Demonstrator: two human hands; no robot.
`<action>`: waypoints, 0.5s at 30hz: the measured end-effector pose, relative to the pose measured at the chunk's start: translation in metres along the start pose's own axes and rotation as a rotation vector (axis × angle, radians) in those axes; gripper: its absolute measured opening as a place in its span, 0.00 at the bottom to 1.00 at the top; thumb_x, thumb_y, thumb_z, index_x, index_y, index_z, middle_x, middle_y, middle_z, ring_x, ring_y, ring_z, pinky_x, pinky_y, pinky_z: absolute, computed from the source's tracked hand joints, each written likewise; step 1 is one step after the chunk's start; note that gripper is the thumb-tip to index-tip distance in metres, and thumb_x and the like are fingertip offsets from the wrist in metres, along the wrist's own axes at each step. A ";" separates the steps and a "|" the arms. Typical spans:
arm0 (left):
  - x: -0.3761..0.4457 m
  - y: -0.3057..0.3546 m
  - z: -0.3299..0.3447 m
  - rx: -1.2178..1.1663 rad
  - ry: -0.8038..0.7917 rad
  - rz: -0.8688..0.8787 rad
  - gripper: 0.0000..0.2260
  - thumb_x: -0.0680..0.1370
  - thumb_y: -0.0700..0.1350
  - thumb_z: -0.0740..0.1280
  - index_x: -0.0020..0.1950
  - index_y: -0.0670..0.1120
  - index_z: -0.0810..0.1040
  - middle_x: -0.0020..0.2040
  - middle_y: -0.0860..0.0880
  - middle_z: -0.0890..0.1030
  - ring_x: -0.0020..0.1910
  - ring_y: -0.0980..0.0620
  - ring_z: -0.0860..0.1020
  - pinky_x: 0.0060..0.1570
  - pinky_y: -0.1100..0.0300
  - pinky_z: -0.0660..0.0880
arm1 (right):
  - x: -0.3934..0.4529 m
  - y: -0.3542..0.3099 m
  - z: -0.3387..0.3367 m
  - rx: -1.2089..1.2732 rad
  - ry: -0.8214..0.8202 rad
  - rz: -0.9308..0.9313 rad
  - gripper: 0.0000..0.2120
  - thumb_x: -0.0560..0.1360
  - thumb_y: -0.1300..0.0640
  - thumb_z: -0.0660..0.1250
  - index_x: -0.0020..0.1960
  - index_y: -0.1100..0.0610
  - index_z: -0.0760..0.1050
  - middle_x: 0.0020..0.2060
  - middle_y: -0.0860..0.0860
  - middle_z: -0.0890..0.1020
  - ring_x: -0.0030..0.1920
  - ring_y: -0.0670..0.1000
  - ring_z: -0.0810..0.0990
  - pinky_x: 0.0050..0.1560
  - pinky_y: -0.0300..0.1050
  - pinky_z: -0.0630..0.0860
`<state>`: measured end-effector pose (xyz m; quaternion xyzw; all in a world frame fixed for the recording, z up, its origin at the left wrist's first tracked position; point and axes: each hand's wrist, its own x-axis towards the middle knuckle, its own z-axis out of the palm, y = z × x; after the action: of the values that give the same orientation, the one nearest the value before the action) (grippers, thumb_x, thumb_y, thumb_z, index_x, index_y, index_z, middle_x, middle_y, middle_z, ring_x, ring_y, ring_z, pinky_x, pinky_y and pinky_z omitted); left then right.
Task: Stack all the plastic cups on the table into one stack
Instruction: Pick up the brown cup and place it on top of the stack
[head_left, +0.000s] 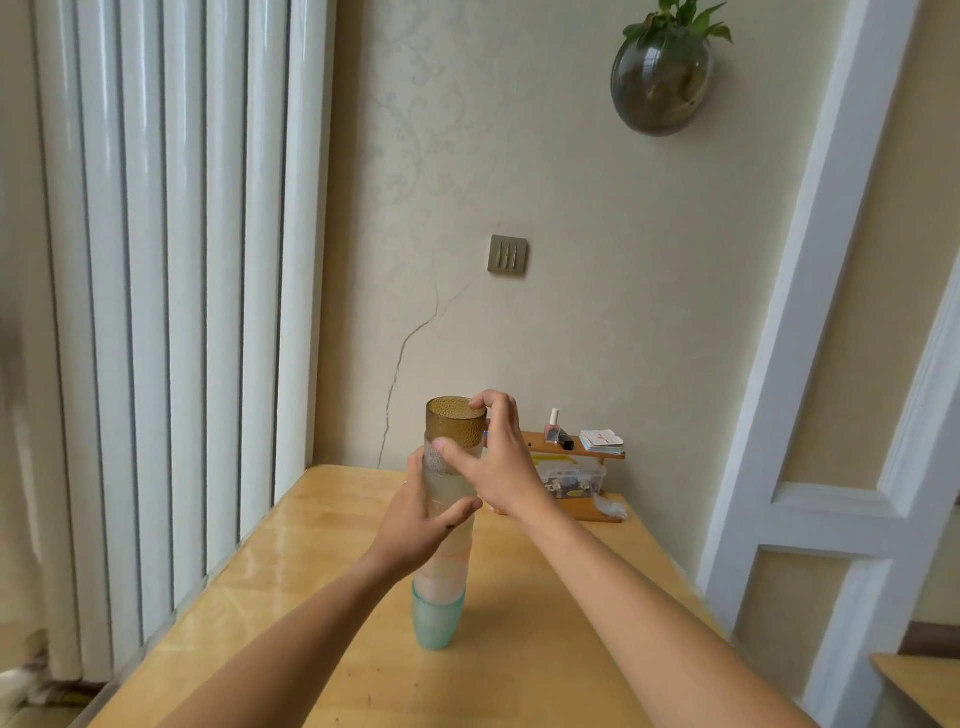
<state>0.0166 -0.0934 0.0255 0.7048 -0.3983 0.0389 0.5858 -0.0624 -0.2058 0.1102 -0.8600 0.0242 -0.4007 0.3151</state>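
We have one tall stack of plastic cups (448, 525) standing on the wooden table (322, 613), its base a teal cup (437, 621), paler frosted cups above it, and an amber cup (456, 422) at the top.

Left hand (422, 512): fingers wrapped round the frosted cups at mid-height, thumb across the near side, remaining fingers hidden behind the column. We read this as a brace; the column leans slightly to the right above the teal cup, so it needs steadying while the top is worked.

Right hand (498, 457): fingers closed on the amber cup, index fingertip on the rim at its far right, thumb pressed on the near wall where amber meets the frosted cup below. This pinch from the side and above lets us press the cup straight down into its neighbour without blocking the mouth.

The amber cup sits between the right thumb and index, directly above the left fingers. Much of its wall shows above the cup beneath, so we judge it not fully seated.

No loose cups are visible on the table around either hand; we take this for the last cup. Beyond the right hand's fingers, against the wall, stands a small wooden shelf (571, 451) with clutter, well apart from the stack.

Risk noted: pressing off-axis could tip the leaning column away from the left palm.
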 end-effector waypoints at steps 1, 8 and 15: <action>0.000 -0.002 0.000 -0.010 -0.005 -0.005 0.32 0.75 0.55 0.78 0.71 0.59 0.63 0.60 0.60 0.82 0.57 0.67 0.82 0.55 0.67 0.79 | -0.001 0.000 0.001 0.018 -0.004 0.018 0.33 0.67 0.38 0.71 0.65 0.52 0.64 0.61 0.45 0.68 0.63 0.51 0.74 0.66 0.52 0.73; -0.015 -0.014 -0.005 -0.055 -0.144 -0.116 0.36 0.71 0.49 0.82 0.72 0.56 0.65 0.61 0.58 0.83 0.59 0.62 0.83 0.54 0.66 0.81 | -0.024 0.015 0.005 0.120 -0.105 0.167 0.43 0.69 0.45 0.80 0.75 0.45 0.58 0.68 0.44 0.73 0.67 0.46 0.74 0.67 0.45 0.73; -0.057 -0.076 0.002 -0.046 -0.299 -0.309 0.40 0.68 0.43 0.84 0.73 0.54 0.66 0.64 0.54 0.82 0.62 0.48 0.83 0.60 0.53 0.83 | -0.087 0.062 0.044 0.112 -0.248 0.368 0.39 0.68 0.44 0.80 0.72 0.48 0.64 0.63 0.46 0.80 0.64 0.51 0.80 0.58 0.44 0.77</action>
<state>0.0230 -0.0661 -0.0652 0.7417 -0.3687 -0.1654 0.5353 -0.0770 -0.2069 -0.0047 -0.8650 0.1195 -0.2283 0.4307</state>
